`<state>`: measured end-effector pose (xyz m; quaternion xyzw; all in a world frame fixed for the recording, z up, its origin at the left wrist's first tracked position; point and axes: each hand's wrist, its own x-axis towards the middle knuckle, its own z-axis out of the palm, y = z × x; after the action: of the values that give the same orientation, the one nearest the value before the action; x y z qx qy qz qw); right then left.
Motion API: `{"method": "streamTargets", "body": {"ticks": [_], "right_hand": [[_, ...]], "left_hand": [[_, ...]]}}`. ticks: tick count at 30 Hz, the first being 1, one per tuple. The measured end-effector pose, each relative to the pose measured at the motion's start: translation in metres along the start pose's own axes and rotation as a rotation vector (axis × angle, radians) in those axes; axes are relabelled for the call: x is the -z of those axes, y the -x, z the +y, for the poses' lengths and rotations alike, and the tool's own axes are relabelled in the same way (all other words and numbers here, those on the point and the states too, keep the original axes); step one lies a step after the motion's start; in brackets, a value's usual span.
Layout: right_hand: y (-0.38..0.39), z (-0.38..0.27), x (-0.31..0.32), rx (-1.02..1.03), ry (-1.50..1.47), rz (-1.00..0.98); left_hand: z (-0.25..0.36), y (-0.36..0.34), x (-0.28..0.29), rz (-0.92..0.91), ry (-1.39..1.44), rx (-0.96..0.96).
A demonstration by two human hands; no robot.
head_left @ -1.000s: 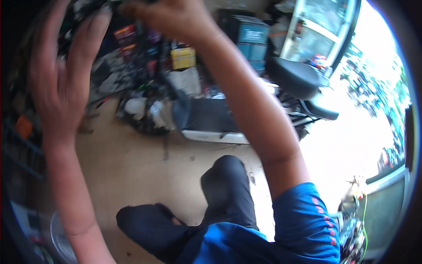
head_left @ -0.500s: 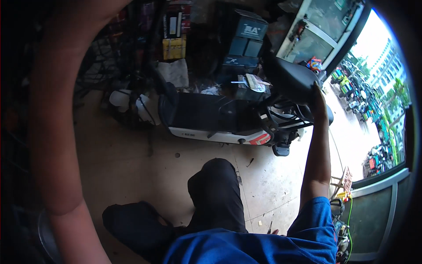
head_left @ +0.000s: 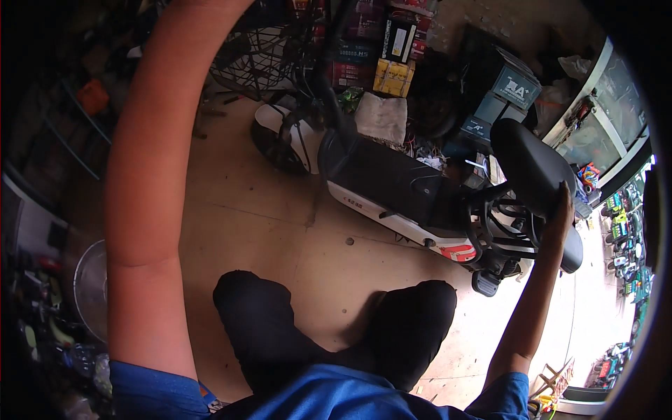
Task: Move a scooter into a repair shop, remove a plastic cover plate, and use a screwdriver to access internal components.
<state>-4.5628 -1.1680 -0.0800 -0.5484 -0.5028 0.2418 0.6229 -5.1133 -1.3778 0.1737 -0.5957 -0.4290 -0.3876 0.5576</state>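
Touching the scooter seat (head_left: 535,168) at three o'clock: right hand (head_left: 560,215).
Whether its fingers grip, I cannot tell; left fingers, out of view past eleven. Dark lettering marks the scooter's white side (head_left: 409,227); pale lettering, teal boxes (head_left: 505,101) at two.

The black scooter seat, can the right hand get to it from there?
Yes, it looks that way: the right hand is right at the edge of the black scooter seat and seems to touch it, with nothing visible in between. How the fingers grip is hard to tell.
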Motion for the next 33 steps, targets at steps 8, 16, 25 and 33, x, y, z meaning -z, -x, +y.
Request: {"method": "streamTargets", "body": {"ticks": [8, 16, 25, 33], "right_hand": [[0.054, -0.051, -0.097, -0.021, -0.202, 0.107], [0.093, -0.068, -0.172, 0.082, -0.243, 0.102], [0.088, -0.077, -0.181, 0.106, -0.315, -0.110], [0.059, -0.052, -0.177, 0.127, -0.233, -0.138]], "left_hand": [[-0.044, -0.001, 0.010, -0.372, -0.177, 0.354], [-0.111, -0.002, 0.047, -0.660, -0.363, 0.503], [-0.168, 0.004, 0.080, -0.485, 0.307, 0.892], [-0.026, 0.135, 0.052, -0.109, -0.445, 0.634]]}}
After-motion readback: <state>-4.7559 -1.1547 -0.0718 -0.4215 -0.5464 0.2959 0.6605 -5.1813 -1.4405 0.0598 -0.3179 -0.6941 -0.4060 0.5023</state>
